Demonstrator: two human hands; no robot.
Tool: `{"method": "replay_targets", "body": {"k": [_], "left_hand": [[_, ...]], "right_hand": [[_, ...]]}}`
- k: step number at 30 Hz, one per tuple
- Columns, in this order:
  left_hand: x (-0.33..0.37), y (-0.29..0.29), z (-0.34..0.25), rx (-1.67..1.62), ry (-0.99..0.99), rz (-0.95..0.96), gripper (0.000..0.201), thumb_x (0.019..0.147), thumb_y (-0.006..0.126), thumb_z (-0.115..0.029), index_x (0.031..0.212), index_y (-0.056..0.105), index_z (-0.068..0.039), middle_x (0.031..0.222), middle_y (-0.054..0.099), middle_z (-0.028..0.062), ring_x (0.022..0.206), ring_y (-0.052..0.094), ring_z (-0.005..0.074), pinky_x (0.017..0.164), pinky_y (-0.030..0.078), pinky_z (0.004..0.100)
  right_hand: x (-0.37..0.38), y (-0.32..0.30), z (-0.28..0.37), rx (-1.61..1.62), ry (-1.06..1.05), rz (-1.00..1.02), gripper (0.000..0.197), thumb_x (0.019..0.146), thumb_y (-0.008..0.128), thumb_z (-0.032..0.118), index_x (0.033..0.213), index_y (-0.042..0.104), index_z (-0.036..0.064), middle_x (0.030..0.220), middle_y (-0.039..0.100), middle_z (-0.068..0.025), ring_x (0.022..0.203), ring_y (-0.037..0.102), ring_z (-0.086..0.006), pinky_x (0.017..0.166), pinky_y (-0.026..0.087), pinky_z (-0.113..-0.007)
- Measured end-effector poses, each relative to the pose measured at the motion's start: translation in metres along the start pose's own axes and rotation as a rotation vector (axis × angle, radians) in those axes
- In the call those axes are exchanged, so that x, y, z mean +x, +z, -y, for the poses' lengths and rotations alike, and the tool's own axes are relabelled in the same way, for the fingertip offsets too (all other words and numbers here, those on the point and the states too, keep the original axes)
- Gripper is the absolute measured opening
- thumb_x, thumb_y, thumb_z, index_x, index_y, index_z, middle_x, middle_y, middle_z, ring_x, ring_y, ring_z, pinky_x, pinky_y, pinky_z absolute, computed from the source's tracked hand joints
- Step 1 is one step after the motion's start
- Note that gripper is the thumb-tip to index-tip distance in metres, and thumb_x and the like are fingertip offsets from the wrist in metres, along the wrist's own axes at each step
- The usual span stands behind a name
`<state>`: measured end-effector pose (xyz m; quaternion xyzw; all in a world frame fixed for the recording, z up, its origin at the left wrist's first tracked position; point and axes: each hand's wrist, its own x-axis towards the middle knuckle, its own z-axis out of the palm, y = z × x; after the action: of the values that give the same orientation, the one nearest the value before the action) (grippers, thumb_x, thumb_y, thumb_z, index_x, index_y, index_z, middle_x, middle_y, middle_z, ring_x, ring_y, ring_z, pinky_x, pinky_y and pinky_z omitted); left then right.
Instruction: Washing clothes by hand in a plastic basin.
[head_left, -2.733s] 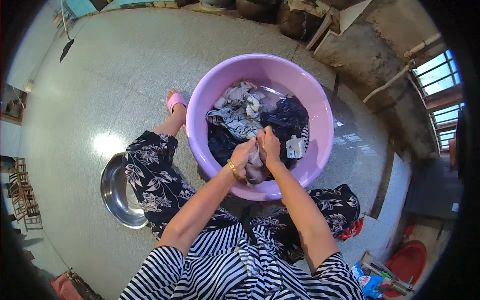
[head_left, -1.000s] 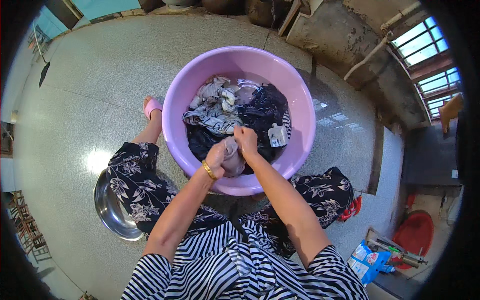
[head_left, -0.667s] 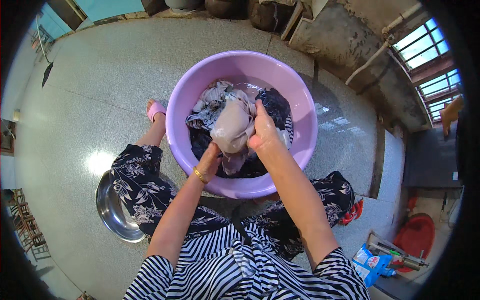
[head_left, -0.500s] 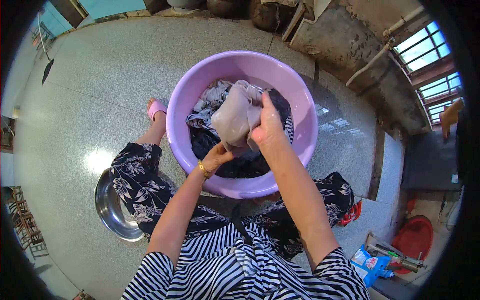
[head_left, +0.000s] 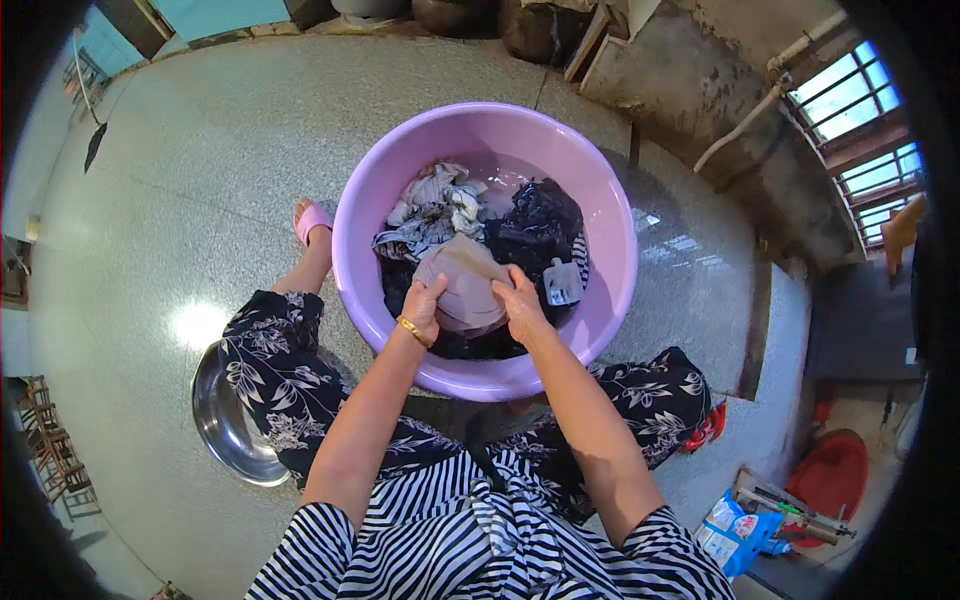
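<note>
Pale greyish-beige thin cloth [head_left: 462, 295], held bunched over the heap inside the large round pink-lilac tub [head_left: 612, 240], a little off the tub's middle toward half past six. Gripped at the nine o'clock edge by the bare left hand [head_left: 421, 308], with thumb on top and fingers clamped on the fabric. Gripped at the three o'clock edge by the bare right hand [head_left: 520, 303], likewise clamped, thumb and fingers pinched on the cloth. Cannot tell the exact set of the fingertips hidden beneath. Cannot tell either whether the low folds touch the heap.

Around the left wrist, a gold-coloured bracelet [head_left: 414, 331]. Inside the tub toward ten o'clock, a crumpled whitish fabric with dark patterning [head_left: 435, 205], just beyond the held cloth. Toward two, a crumpled black fabric [head_left: 535, 222]; near four, just beside the right hand, a small pale translucent squarish object [head_left: 562, 283]. At three, against the tub wall, a black-and-white striped fabric [head_left: 581, 252]. Toward twelve, a shallow patch of water.

Outside the tub, between nine and ten, a pink slipper [head_left: 313, 220] on a foot. At eight, a round shiny steel basin [head_left: 228, 435], partly covered by a black floral trouser leg [head_left: 285, 360]. Toward half past four, well apart, a blue-and-white plastic bag [head_left: 735, 535].
</note>
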<state>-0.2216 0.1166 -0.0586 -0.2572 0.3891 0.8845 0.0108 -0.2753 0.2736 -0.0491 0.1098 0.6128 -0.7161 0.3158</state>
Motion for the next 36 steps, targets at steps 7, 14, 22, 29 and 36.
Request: {"method": "replay_targets", "body": {"k": [7, 14, 22, 29, 36], "left_hand": [[0.014, -0.048, 0.041, -0.265, 0.186, 0.343, 0.039, 0.087, 0.044, -0.035, 0.116, 0.044, -0.008, 0.114, 0.050, 0.0110, 0.103, 0.049, 0.0247, 0.090, 0.038, 0.0384], [-0.010, 0.013, 0.024, -0.467, -0.331, 0.035, 0.033, 0.086, 0.047, -0.030, 0.109, 0.052, -0.008, 0.108, 0.055, 0.0071, 0.098, 0.054, 0.0203, 0.085, 0.042, 0.0354], [0.025, -0.058, 0.028, -0.155, -0.016, 0.494, 0.033, 0.085, 0.047, -0.028, 0.113, 0.047, -0.009, 0.107, 0.052, 0.0062, 0.097, 0.051, 0.0175, 0.081, 0.042, 0.0328], [0.000, 0.032, -0.003, -0.122, -0.268, -0.085, 0.042, 0.084, 0.047, -0.042, 0.112, 0.049, -0.010, 0.108, 0.052, 0.0056, 0.096, 0.052, 0.0204, 0.082, 0.043, 0.0331], [-0.007, -0.039, 0.000, -0.357, -0.256, -0.178, 0.034, 0.085, 0.049, -0.022, 0.116, 0.046, -0.007, 0.111, 0.052, 0.0096, 0.102, 0.050, 0.0256, 0.091, 0.039, 0.0392]], "right_hand": [[-0.049, 0.108, 0.026, -0.649, -0.897, -0.021, 0.012, 0.074, 0.051, 0.007, 0.086, 0.051, 0.0032, 0.077, 0.057, -0.0168, 0.067, 0.057, -0.0292, 0.062, 0.045, -0.036], [0.011, 0.073, 0.019, -0.992, -0.561, -0.305, 0.016, 0.071, 0.057, 0.019, 0.067, 0.053, 0.0041, 0.064, 0.055, -0.0170, 0.065, 0.055, -0.0363, 0.059, 0.043, -0.044], [-0.046, 0.105, -0.014, -0.779, -0.778, -0.105, 0.020, 0.078, 0.050, 0.024, 0.070, 0.051, 0.0065, 0.071, 0.055, -0.0174, 0.068, 0.055, -0.0359, 0.059, 0.043, -0.047], [0.032, 0.012, -0.010, -0.817, -0.505, -0.434, 0.024, 0.083, 0.045, 0.026, 0.081, 0.051, 0.0020, 0.078, 0.057, -0.0223, 0.077, 0.056, -0.0366, 0.066, 0.042, -0.046], [0.036, -0.063, -0.025, -1.320, 0.087, -0.529, 0.028, 0.070, 0.060, 0.017, 0.094, 0.057, 0.0012, 0.094, 0.058, -0.0178, 0.089, 0.056, -0.0324, 0.079, 0.045, -0.039]]}}
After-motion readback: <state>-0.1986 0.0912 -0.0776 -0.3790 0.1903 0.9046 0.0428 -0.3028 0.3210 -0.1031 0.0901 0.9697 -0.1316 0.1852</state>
